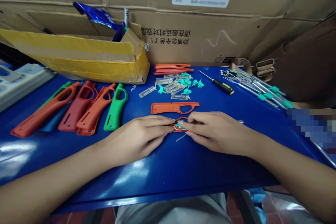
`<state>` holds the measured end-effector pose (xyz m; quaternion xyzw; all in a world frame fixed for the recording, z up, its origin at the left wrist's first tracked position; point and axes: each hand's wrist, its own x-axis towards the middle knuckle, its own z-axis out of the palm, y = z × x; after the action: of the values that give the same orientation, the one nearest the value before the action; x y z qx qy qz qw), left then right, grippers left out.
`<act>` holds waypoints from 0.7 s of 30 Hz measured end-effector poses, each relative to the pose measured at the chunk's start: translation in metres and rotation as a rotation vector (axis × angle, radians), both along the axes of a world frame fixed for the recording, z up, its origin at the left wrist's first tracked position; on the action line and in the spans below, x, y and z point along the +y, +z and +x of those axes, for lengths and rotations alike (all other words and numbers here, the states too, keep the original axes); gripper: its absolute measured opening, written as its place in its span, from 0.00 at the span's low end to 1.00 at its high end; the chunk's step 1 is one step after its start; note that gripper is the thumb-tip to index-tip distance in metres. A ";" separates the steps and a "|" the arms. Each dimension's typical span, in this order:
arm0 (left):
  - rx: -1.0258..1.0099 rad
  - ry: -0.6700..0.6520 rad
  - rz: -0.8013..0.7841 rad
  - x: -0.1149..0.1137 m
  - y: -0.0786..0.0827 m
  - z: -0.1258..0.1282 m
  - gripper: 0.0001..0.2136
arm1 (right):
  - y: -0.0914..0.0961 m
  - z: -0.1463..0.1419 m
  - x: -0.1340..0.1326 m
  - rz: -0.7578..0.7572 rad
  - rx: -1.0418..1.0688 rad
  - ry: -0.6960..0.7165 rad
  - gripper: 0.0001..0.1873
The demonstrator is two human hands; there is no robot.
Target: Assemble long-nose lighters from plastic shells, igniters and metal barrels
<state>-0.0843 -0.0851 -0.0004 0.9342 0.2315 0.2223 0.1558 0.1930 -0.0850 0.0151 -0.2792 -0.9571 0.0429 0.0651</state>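
Note:
My left hand [143,136] grips the left part of an orange lighter shell half [183,118] lying on the blue table, thumb hidden. My right hand [219,131] is closed around its right part, with fingertips at a small teal trigger piece [180,123] and white wire inside the shell. Both hands cover much of this shell. A thin clear tube [181,137] sticks out below it. Past the right hand, a short metal end [240,121] shows. Just beyond my hands lies another orange shell half [164,107], its hollow side up.
Lighter shells [115,110] in several colours lie left. Behind are clear fuel tanks [172,86], teal pieces [187,82] and stacked orange shells [173,66]. A screwdriver [222,86] and metal rods with wires [258,89] lie right. A yellow-taped box [105,59] stands before large cardboard [210,17].

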 end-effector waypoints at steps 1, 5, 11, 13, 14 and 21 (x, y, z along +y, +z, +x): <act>-0.001 -0.002 0.005 0.000 -0.001 0.000 0.14 | -0.001 0.000 0.001 -0.005 0.009 -0.006 0.19; -0.001 0.005 -0.007 0.001 -0.002 0.001 0.15 | -0.002 0.001 0.002 -0.033 0.053 -0.025 0.19; -0.027 0.028 -0.084 0.001 -0.004 0.004 0.14 | -0.006 -0.003 0.002 -0.039 0.125 -0.070 0.15; -0.039 0.031 -0.093 0.001 -0.004 0.005 0.13 | -0.009 -0.006 0.001 -0.034 0.217 -0.105 0.14; -0.041 0.035 -0.104 0.001 -0.004 0.006 0.13 | -0.010 -0.007 0.001 -0.041 0.261 -0.122 0.13; -0.007 0.131 -0.257 -0.007 -0.006 0.011 0.10 | -0.003 -0.021 -0.002 -0.131 0.215 -0.257 0.09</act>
<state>-0.0729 -0.0921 -0.0062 0.8887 0.3180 0.2036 0.2601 0.1724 -0.0873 0.0124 -0.3965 -0.8962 0.1263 0.1535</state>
